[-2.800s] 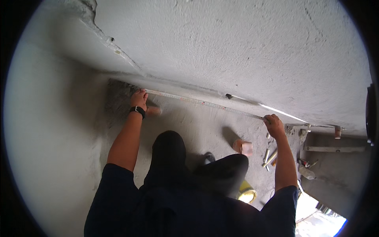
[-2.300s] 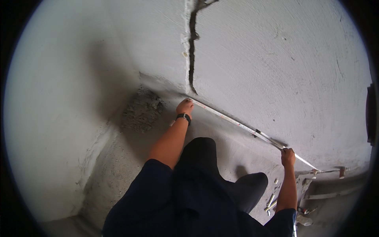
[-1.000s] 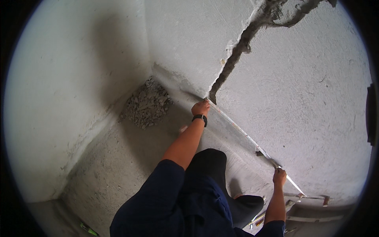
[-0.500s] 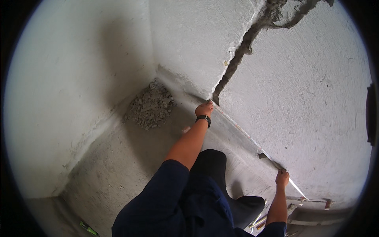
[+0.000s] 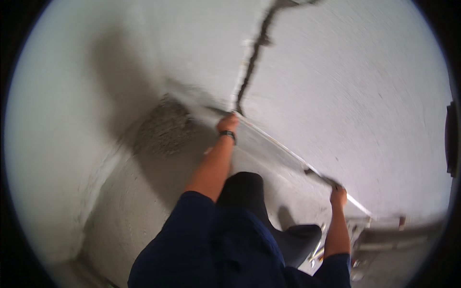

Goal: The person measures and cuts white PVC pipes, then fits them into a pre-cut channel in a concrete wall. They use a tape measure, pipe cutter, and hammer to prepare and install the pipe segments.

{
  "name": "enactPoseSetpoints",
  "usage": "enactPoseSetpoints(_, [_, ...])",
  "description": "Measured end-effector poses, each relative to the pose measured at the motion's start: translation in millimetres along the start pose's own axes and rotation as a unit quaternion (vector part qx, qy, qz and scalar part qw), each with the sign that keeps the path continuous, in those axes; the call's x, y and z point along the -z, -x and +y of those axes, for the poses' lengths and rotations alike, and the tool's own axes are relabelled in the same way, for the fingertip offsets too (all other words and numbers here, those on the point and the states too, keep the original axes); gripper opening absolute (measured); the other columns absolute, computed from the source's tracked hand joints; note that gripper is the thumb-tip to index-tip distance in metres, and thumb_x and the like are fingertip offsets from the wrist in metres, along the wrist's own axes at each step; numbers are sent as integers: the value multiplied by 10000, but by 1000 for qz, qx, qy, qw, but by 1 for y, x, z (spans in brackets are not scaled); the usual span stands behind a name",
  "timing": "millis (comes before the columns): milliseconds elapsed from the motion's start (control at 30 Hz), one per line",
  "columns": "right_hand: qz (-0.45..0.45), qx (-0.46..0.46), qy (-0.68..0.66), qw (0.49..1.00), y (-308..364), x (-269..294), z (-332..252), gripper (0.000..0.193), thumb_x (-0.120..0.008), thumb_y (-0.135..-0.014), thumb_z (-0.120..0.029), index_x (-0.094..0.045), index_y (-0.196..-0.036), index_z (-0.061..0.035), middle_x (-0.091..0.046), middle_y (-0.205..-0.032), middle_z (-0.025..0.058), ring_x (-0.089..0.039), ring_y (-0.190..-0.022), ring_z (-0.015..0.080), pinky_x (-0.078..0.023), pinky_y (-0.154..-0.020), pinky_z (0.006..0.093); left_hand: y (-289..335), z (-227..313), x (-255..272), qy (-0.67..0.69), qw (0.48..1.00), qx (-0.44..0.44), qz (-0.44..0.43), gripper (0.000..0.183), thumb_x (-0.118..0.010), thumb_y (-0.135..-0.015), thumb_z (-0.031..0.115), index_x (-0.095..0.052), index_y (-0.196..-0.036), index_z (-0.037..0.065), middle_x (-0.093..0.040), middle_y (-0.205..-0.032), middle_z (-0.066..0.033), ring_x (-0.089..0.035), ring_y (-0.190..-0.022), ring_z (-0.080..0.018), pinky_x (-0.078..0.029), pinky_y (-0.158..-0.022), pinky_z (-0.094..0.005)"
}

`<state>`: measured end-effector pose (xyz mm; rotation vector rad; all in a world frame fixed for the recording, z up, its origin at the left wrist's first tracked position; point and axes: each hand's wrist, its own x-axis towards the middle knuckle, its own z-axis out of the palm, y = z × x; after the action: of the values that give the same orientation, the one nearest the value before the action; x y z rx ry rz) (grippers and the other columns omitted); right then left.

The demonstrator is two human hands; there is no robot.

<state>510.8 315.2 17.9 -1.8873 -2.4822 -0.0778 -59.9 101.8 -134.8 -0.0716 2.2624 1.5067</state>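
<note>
A long, thin white measuring tape (image 5: 276, 141) with faint marks stretches along the foot of the right-hand wall. My left hand (image 5: 228, 123), a dark watch on its wrist, is closed on the tape's far-left end, just under the lower tip of a dark groove (image 5: 251, 67) cut into the wall. Further right, my right hand (image 5: 338, 196) is closed around the tape, which runs on beyond it toward the lower right. A dark, narrow shape (image 5: 319, 177) lies along the tape beside the right hand; blur hides what it is.
Grey rubble (image 5: 165, 127) is heaped in the corner to the left, on the bare concrete floor (image 5: 129, 206). Several tools (image 5: 318, 250) lie beside my right forearm. A dark object (image 5: 451, 139) stands at the right rim.
The view has swung and blurred, so wall, groove and rubble sit further left. Both hands keep their grip on the tape, and appear further left and slightly higher in the picture.
</note>
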Motion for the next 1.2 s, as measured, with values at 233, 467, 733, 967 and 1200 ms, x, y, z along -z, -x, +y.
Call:
enactPoseSetpoints(233, [-3,-50,0,999,6,5,0,342,-565,-984,-433,-748,-1113,-175,-704,-1157,136,-666,-1112,342,-547,-917,496,7,5,10,339,933,81,-92,509,-684,-982,296,-581,-1387,6,-622,-1395,-110,-590,-1279,-227,-453,-1119,-425])
enactPoseSetpoints(467, [-15,-39,22,999,12,10,-7,316,-568,-992,-406,-750,-1120,-182,-700,-1178,103,-670,-1137,294,-544,-910,500,4,27,22,363,925,81,-79,332,-635,-1031,192,-620,-1320,29,-636,-1328,-75,-610,-1232,-181,-526,-1035,-264])
enactPoseSetpoints(733, [-35,-8,36,999,4,3,4,323,-598,-998,-413,-753,-1131,-163,-694,-1159,98,-679,-1103,298,-550,-905,466,-10,26,25,342,935,48,-80,334,-609,-1043,177,-587,-1313,-19,-637,-1309,-82,-622,-1217,-183,-558,-1015,-270])
enactPoseSetpoints(967, [-50,-19,21,998,7,-3,3,334,-559,-1017,-423,-741,-1156,-180,-683,-1180,98,-670,-1119,295,-549,-916,483,0,34,28,357,930,56,-67,370,-700,-987,165,-592,-1274,-41,-644,-1266,-115,-631,-1193,-172,-575,-985,-248])
enactPoseSetpoints(1200, [-34,-31,13,999,12,-4,-2,334,-555,-1023,-423,-737,-1167,-183,-676,-1168,96,-651,-1146,287,-530,-946,492,19,42,27,363,928,62,-53,328,-685,-996,149,-611,-1253,-42,-654,-1228,-107,-643,-1151,-176,-578,-987,-266])
